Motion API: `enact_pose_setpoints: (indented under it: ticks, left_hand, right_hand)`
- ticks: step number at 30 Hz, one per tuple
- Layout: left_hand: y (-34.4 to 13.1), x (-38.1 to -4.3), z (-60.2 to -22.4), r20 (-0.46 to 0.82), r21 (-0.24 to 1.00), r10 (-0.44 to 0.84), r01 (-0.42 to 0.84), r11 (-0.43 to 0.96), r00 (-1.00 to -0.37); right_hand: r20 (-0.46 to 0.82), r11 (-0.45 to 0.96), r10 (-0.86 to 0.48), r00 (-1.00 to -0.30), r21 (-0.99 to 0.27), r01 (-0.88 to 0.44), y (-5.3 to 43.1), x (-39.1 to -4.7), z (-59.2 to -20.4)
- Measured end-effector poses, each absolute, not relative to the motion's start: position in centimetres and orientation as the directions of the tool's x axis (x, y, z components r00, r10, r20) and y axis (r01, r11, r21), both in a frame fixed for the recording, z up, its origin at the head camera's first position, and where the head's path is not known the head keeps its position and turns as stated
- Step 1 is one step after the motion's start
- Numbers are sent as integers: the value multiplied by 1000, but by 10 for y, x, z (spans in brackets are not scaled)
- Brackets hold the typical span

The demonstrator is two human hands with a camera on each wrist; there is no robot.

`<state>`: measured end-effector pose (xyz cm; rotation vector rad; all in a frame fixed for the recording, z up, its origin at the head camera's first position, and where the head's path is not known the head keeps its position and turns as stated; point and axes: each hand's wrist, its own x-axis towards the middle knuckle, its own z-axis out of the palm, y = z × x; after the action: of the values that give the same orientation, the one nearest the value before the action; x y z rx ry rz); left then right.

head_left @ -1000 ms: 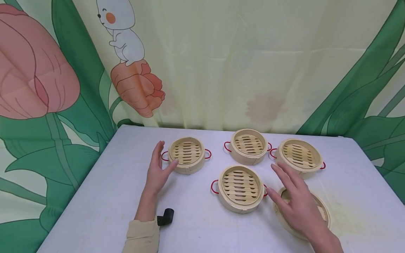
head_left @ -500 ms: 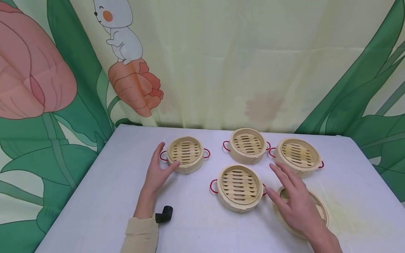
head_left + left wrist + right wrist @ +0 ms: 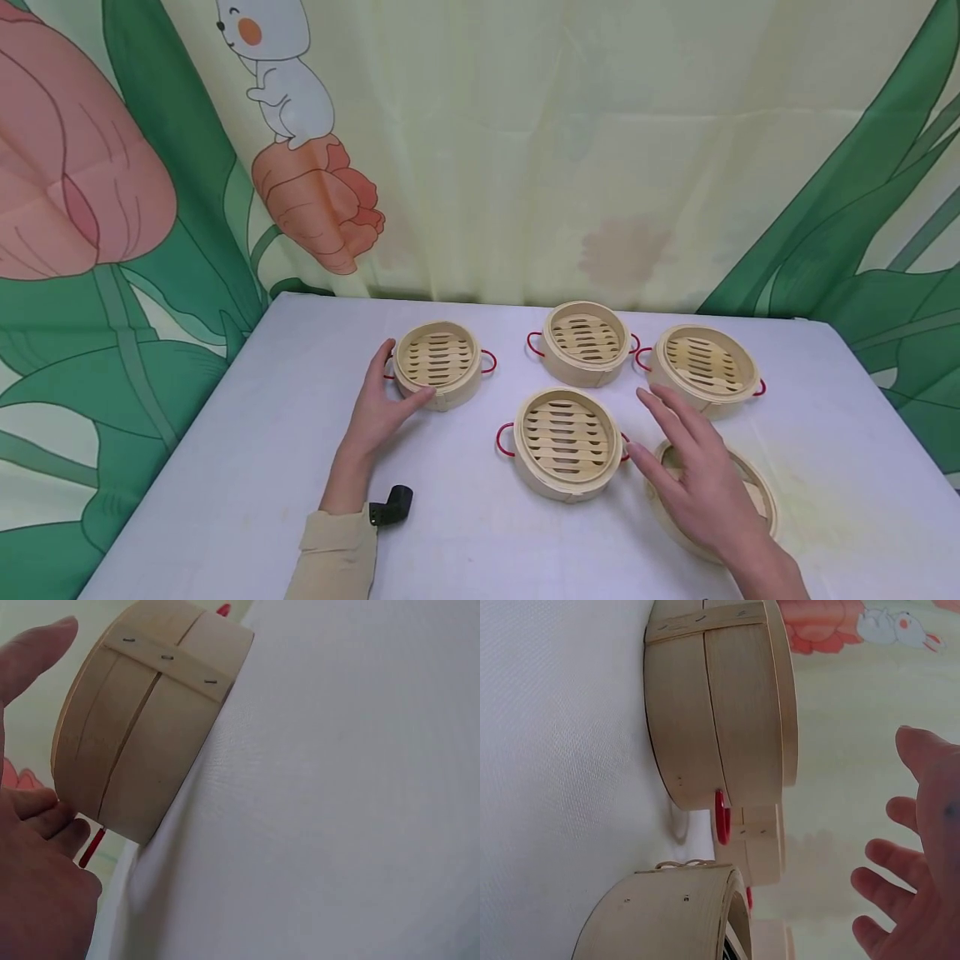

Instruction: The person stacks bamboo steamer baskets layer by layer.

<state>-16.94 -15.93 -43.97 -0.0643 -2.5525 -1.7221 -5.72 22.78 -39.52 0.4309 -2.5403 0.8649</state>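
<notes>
Beside the left bamboo steamer basket [image 3: 438,360], my left hand [image 3: 378,412] has its fingers along the left side, near the red handle. Its thumb overlaps the front rim in the head view but stands off the wall in the left wrist view. The basket's stapled wall [image 3: 157,720] sits on the cloth. My right hand [image 3: 701,492] hovers with spread fingers above a round bamboo basket [image 3: 767,504], partly hiding it. Its thumb is near the right handle of the middle steamer basket [image 3: 568,440]. Nothing is in the right hand.
Two more steamer baskets stand at the back, one in the centre [image 3: 587,343] and one to its right [image 3: 707,368]. A black device [image 3: 392,506] sticks out at the left wrist. Behind the white-covered table [image 3: 225,467] hangs a printed curtain [image 3: 480,150].
My left hand has moved slightly right and closer around the left steamer basket, its thumb now across the front rim. The right hand stays nearly still; the head view has shifted a little.
</notes>
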Motion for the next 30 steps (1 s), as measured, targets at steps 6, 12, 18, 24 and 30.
enact_pose_setpoints:
  ticks: [6, 12, 18, 24, 30]
  left_hand:
    - [-159, -171, -442, 53, 927, 7, 52, 372, -999]
    - [-158, -173, -444, 55, 933, 18, 58, 355, -998]
    - [-157, -172, -444, 46, 935, 16, 49, 352, -999]
    - [-156, -171, -445, 42, 932, 12, 44, 360, -999]
    - [-156, -171, -444, 30, 933, 10, 32, 360, -999]
  right_hand:
    - [444, 759, -163, -881, -514, -399, 224, -56, -396]
    - [447, 753, -179, -876, -510, -415, 220, -55, -398]
    - [428, 759, -188, -884, -508, -407, 218, -53, -403]
    - [426, 757, -229, -875, -487, -435, 215, -51, -409]
    - [449, 757, -272, -851, -446, -478, 211, -49, -415]
